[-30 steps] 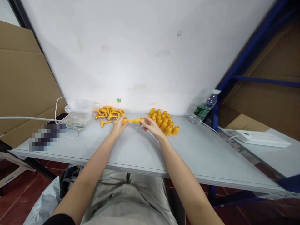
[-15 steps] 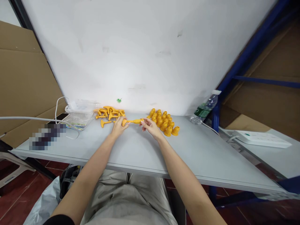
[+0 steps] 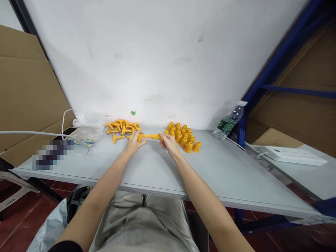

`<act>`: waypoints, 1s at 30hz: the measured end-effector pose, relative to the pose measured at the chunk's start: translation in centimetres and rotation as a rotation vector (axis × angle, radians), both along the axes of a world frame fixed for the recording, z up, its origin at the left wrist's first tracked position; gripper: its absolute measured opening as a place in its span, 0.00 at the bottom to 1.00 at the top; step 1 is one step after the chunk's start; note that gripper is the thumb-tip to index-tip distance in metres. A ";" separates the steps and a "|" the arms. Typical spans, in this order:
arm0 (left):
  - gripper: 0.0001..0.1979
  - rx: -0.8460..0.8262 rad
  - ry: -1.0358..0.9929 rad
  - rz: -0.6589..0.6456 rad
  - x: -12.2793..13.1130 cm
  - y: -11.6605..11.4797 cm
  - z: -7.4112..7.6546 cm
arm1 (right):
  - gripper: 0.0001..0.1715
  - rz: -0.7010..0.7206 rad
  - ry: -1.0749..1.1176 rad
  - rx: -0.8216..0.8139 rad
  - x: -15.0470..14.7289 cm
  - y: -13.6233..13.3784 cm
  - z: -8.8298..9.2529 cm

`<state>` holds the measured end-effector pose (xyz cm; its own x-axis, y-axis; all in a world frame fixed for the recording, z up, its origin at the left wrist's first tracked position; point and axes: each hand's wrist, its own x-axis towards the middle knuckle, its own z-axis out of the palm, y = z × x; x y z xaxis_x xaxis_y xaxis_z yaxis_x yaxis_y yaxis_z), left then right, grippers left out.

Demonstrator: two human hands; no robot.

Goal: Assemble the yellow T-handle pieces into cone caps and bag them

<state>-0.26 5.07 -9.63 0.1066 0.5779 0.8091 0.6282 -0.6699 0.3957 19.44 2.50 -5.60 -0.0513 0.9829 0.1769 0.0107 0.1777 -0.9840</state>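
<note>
My left hand (image 3: 133, 142) is closed on the head of a yellow T-handled screw (image 3: 146, 136), whose ribbed shaft points right. A tapered yellow sleeve (image 3: 155, 136) sits at the shaft's far end, in line with it. My right hand (image 3: 169, 144) grips the wide end of this sleeve, fingers wrapped round it. Just beyond my left hand lies a pile of yellow T-handled pieces (image 3: 122, 125) with small chains among them. One separate T-handled piece (image 3: 115, 139) rests left of that hand. Several yellow cone-shaped caps (image 3: 183, 141) stand in rows to the right of my right hand.
The grey table (image 3: 157, 171) meets a white board (image 3: 168, 63) at its back. A plastic bottle (image 3: 228, 122) leans at the right by a blue post. Plastic bags (image 3: 89, 134), a white cable (image 3: 34, 132) and a blurred dark object (image 3: 52, 154) lie left. A power strip (image 3: 294, 155) is far right.
My right hand's fingers have closed more fully round the sleeve's end. The screw and sleeve have shifted slightly to the right. The pile and the caps stay put.
</note>
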 end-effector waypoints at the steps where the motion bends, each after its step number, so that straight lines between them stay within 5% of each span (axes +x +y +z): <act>1: 0.12 -0.004 -0.002 -0.002 0.0 0.0 0.0 | 0.31 -0.011 0.009 -0.033 -0.1 0.0 0.1; 5: 0.11 -0.064 -0.025 -0.012 -0.2 0.3 0.0 | 0.30 -0.020 -0.034 -0.090 -0.2 0.1 0.4; 11: 0.11 -0.142 -0.058 -0.006 -0.4 0.4 0.2 | 0.33 0.153 -0.013 0.136 1.1 0.8 -0.1; 17: 0.12 -0.079 -0.008 -0.002 -0.4 0.0 0.5 | 0.31 0.151 -0.034 0.177 1.3 1.1 -0.8; 30: 0.14 0.066 0.029 0.039 -0.1 0.2 0.0 | 0.31 0.018 0.034 -0.006 0.0 -0.3 0.3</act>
